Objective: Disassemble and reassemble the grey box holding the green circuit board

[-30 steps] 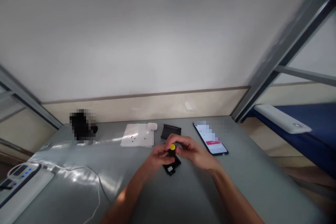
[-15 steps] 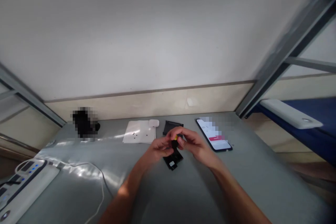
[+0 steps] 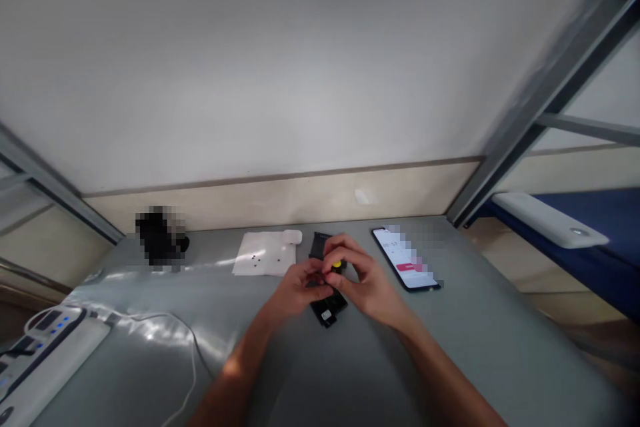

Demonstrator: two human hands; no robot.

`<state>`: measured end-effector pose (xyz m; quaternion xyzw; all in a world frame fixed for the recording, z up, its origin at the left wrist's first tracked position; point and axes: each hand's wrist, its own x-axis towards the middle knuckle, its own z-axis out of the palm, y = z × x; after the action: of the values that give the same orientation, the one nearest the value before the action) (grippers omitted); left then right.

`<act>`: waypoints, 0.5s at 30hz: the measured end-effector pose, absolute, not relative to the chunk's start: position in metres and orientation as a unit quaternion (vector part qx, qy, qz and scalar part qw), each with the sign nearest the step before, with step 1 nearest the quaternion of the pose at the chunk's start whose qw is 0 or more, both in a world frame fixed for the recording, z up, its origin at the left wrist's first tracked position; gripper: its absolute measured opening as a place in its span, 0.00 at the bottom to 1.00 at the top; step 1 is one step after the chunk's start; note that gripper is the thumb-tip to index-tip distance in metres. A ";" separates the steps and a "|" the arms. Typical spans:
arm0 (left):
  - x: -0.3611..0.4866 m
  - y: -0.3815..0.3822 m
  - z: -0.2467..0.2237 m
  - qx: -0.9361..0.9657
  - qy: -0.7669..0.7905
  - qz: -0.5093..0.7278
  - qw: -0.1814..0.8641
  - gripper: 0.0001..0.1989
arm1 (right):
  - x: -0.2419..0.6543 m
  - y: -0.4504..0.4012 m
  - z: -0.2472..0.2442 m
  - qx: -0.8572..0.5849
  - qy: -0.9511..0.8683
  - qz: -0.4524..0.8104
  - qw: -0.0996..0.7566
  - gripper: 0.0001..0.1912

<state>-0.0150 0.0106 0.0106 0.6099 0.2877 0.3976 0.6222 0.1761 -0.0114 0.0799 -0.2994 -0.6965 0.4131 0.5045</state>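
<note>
My left hand (image 3: 299,290) and my right hand (image 3: 364,283) meet over the middle of the table, fingertips close together. Between them is a small black piece with a round yellow spot (image 3: 337,264); its exact kind is too small to make out. The right fingers curl over this piece, and the left thumb and fingers pinch at its left side. Just below the hands lies a flat black part with a white label (image 3: 327,314). Behind the fingers a black panel with a row of slots (image 3: 318,247) is partly hidden.
White paper (image 3: 267,250) with several tiny dark screws stands left of the hands, a white case (image 3: 293,237) at its corner. A phone (image 3: 407,263) showing a timer lies right. A power strip (image 3: 55,340) and white cable (image 3: 194,353) are at left; a blurred black object (image 3: 159,237) sits behind.
My right hand has turned, its fingers now curling further over the piece, and the yellow spot shows rounder. The left fingers have shifted slightly. The view has moved a little.
</note>
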 end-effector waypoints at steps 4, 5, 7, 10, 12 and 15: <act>-0.015 0.011 0.008 0.610 0.300 0.393 0.619 0.26 | 0.175 -0.011 0.078 -0.308 -0.687 0.419 0.508 0.07; -0.015 0.010 0.008 0.610 0.298 0.389 0.623 0.24 | 0.175 -0.011 0.078 -0.303 -0.685 0.429 0.504 0.08; -0.014 0.009 0.009 0.610 0.294 0.388 0.625 0.21 | 0.176 -0.011 0.077 -0.288 -0.686 0.443 0.500 0.10; -0.012 0.008 0.012 0.603 0.303 0.417 0.609 0.21 | 0.173 -0.012 0.076 -0.287 -0.691 0.422 0.512 0.08; -0.011 0.009 0.013 0.596 0.309 0.433 0.602 0.24 | 0.171 -0.011 0.074 -0.300 -0.690 0.407 0.518 0.05; -0.013 0.010 0.014 0.601 0.284 0.422 0.616 0.27 | 0.171 -0.010 0.071 -0.308 -0.688 0.419 0.507 0.07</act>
<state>-0.0132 0.0097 0.0136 0.6012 0.2845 0.4216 0.6163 0.1712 -0.0104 0.0714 -0.3077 -0.6879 0.4186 0.5068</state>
